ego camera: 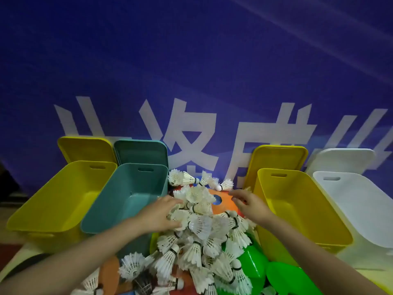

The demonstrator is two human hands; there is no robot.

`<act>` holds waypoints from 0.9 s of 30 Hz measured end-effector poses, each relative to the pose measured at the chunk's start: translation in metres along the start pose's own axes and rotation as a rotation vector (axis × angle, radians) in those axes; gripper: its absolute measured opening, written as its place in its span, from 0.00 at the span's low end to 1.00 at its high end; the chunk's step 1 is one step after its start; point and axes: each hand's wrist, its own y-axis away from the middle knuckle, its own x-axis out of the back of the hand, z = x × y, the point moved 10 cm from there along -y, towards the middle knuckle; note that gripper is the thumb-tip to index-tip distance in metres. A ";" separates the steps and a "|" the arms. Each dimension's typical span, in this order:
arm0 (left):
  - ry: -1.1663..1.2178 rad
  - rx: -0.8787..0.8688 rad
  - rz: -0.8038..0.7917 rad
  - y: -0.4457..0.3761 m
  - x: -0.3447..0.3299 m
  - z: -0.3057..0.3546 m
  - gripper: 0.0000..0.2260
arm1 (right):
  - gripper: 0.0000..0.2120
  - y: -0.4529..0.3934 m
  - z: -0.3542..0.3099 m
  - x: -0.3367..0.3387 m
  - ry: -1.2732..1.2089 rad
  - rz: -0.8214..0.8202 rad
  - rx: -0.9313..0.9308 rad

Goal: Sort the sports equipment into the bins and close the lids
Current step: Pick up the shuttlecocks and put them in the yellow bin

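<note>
My left grip (pixel 161 216) curls into the shuttlecock pile (pixel 202 237), holding several. My right grip (pixel 246 202) pinches the orange disc (pixel 228 202) at its far edge. The pile sits between the open teal bin (pixel 127 199) and yellow bin (pixel 297 209); lids lean behind.

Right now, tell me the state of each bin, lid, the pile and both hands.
Left yellow bin: open, empty.
Teal bin: open, empty.
Right yellow bin: open, empty.
White bin: open, empty.
Four lids: off, propped behind the bins.
Shuttlecock pile: unsorted.
Left hand: gripping shuttlecocks.
Right hand: fingers curled above an orange disc.
</note>
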 end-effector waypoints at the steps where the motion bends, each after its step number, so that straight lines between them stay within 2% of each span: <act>1: -0.004 0.005 -0.056 0.002 -0.011 0.002 0.36 | 0.13 0.003 0.007 -0.006 0.009 -0.032 -0.018; 4: -0.063 0.026 -0.133 0.006 -0.042 0.001 0.41 | 0.17 0.011 0.021 -0.029 0.133 -0.173 0.032; 8: -0.154 0.043 -0.082 0.003 -0.055 -0.005 0.39 | 0.32 0.017 0.032 -0.057 0.340 -0.347 0.126; 11: -0.124 0.062 -0.051 0.000 -0.062 -0.010 0.36 | 0.39 0.015 0.033 -0.071 0.413 -0.406 0.173; 13: -0.023 0.095 0.002 -0.002 -0.060 -0.012 0.32 | 0.41 0.014 0.033 -0.079 0.431 -0.439 0.184; 16: 0.149 0.171 0.093 -0.004 -0.052 -0.015 0.31 | 0.39 0.013 0.034 -0.089 0.437 -0.463 0.175; 20: 0.243 0.219 0.166 -0.006 -0.043 -0.020 0.32 | 0.34 0.012 0.031 -0.093 0.454 -0.459 0.197; 27: 0.345 0.232 0.285 -0.006 -0.011 -0.027 0.31 | 0.30 0.013 0.027 -0.072 0.331 -0.280 0.106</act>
